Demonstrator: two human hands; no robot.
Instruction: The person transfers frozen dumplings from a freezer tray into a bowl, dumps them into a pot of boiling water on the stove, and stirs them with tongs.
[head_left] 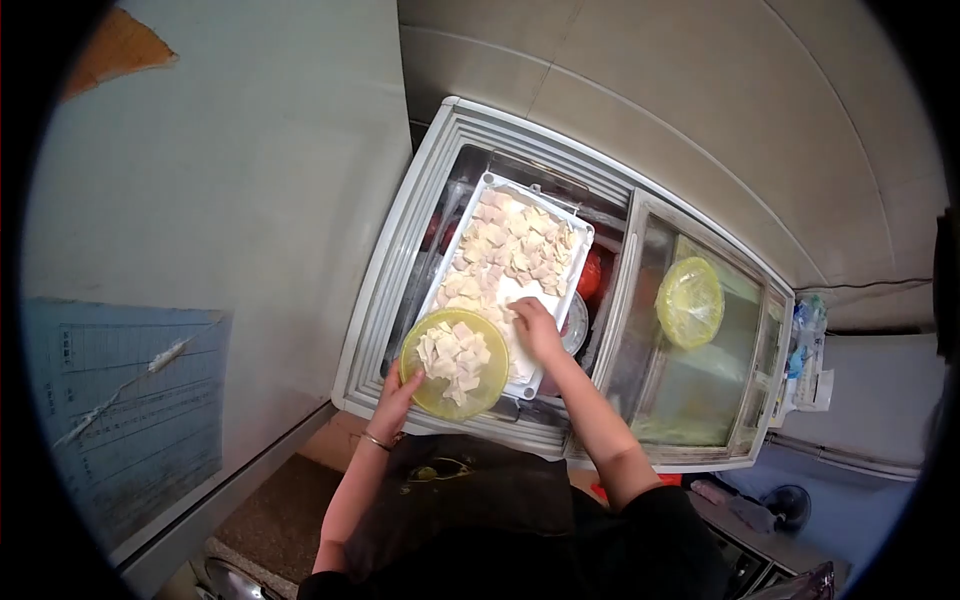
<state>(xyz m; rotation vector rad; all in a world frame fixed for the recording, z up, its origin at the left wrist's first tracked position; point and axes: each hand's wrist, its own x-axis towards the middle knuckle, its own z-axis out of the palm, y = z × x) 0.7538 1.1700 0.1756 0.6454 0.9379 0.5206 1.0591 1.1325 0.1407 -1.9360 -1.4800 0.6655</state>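
A white tray (583,262) spread with pale, flat dough-like pieces (515,240) lies in the open left part of a chest freezer. My left hand (397,392) grips the rim of a yellow-green bowl (493,383), which overlaps the tray's near left corner. Inside the bowl is a heap of similar pale pieces (455,358). Over the tray, just right of the bowl, my right hand (532,325) has its fingers bent down at the pieces; its fingertips are partly hidden, and whether they hold a piece is unclear.
The freezer frame (372,325) surrounds the tray. On its glass lid (735,375) at the right sits a yellow bowl covered with clear film (690,303). Red bags (590,275) show beside the tray. A grey panel (250,180) stands at the left, and a small fan (788,507) at lower right.
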